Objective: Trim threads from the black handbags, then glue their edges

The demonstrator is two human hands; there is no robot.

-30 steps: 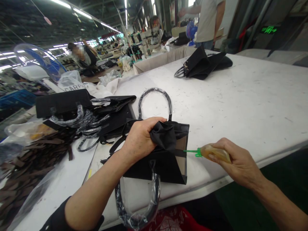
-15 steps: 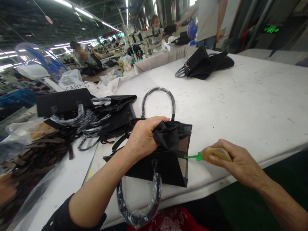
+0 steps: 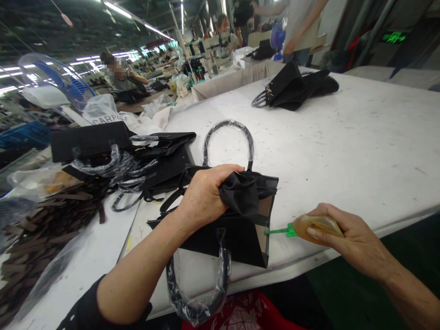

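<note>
A black handbag lies in front of me near the table's edge, its two plastic-wrapped handles pointing away from me and toward me. My left hand is closed on the bag's bunched black lining, gathered out of the opening. At the bag's right end a beige inner panel shows. My right hand grips a squeeze bottle of amber liquid, probably glue. Its thin green nozzle points left, with the tip at the edge of the beige panel.
Black bags with wrapped handles are piled at the left, beside a heap of brown strips. More black bags lie at the table's far side. A blue fan stands at the left, and co-workers are in the background.
My right hand has moved the bottle slightly right and toward me, and the nozzle tip is lower along the panel's edge. My left hand keeps its hold on the lining.
</note>
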